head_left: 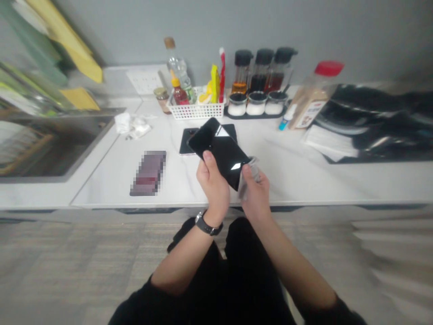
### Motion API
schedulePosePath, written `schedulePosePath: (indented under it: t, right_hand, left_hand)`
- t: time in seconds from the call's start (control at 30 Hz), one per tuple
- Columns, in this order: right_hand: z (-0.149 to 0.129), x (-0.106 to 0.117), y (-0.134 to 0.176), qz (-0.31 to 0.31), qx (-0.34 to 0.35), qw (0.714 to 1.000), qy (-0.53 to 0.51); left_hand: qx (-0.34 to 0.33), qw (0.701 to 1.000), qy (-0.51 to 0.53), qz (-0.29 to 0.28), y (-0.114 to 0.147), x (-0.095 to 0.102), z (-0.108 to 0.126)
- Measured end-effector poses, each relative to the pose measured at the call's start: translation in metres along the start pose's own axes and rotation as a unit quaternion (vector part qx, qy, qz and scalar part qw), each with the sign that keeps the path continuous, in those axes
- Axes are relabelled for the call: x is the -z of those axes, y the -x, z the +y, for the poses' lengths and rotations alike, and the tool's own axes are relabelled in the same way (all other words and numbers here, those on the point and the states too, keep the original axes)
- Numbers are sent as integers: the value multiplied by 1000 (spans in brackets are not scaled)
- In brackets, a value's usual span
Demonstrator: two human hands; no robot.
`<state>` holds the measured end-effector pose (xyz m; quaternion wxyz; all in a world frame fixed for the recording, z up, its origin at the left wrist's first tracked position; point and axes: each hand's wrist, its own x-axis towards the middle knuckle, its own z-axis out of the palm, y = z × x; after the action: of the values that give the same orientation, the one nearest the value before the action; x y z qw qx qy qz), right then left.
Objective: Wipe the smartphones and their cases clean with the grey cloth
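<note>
A glossy black phone (221, 151) is held tilted above the counter between both hands. My left hand (214, 185) is closed on its lower left edge, thumb on top. At the phone's lower right corner, my right hand (256, 194) pinches a thin grey cloth (242, 184) against it, thumb uppermost. Behind the held phone lies a dark flat device (187, 143), partly covered from view, so I cannot tell whether it is one or two. Further left, another phone (149, 174) with a pixelated screen rests on the counter (108, 180).
A white basket (196, 111) with bottles and packets stands by the wall, beside several seasoning jars (256, 104). To the right are a red-capped bottle (313, 97), a small blue bottle (286, 119) and a black stove (372, 122). Crumpled tissues (135, 126) lie near the sink (67, 174).
</note>
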<state>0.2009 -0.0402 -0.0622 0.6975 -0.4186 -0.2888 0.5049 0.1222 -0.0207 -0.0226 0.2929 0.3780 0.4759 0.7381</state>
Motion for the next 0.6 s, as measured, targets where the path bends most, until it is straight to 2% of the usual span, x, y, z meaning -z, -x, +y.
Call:
schedulePosePath:
  t: [0.07,0.13,0.23,0.3,0.37,0.47,0.53,0.6]
  right_hand:
    - [-12,1,-18,31,24,999,-37]
    - [-24,7,-35,61,77,995,-23]
    - [-31,18,-47,100,179,976,79]
    - [-27,23,-44,96,214,963,134]
    - [-18,25,-36,57,197,969,138]
    - [-7,32,-27,-3,109,989,102]
    - [-9,41,-28,6,88,988,128]
    - [-15,49,-32,42,111,973,198]
  left_hand:
    - [82,993,47,-76,8,10,-6]
    - [150,976,50,-153,11,24,-8]
    - [188,961,56,-193,5,41,-2]
    - [192,960,63,-193,0,44,1]
    - [188,965,78,-167,-3,43,3]
    - [190,966,103,-140,-5,38,2]
    - [202,962,104,-153,-3,38,0]
    - [212,958,93,-171,3,39,-1]
